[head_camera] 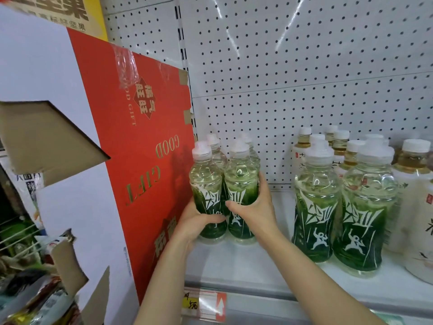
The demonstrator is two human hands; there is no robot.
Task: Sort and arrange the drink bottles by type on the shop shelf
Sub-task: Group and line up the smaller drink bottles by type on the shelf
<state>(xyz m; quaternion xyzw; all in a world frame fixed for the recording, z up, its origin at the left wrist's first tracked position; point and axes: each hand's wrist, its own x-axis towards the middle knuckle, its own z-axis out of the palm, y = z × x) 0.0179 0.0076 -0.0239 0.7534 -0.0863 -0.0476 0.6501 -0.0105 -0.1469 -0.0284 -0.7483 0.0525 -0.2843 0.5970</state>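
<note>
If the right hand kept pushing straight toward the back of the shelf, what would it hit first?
The right hand grips the front green bottle. Going straight on, it would likely press this into the green bottles behind, then the pegboard. Depth is hard to judge.

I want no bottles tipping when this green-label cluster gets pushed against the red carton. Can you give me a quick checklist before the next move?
1. Left hand grips the front-left green-label bottle: ok.
2. Right hand wraps the front-right bottle: ok.
3. Cluster upright, bases on the shelf: ok.
4. Rear bottles steadied: cannot tell, mostly hidden.
5. Room beside the red carton: cannot tell; the cluster looks already close to it.
6. Bare shelf between the cluster and the other green pair: ok.
</note>
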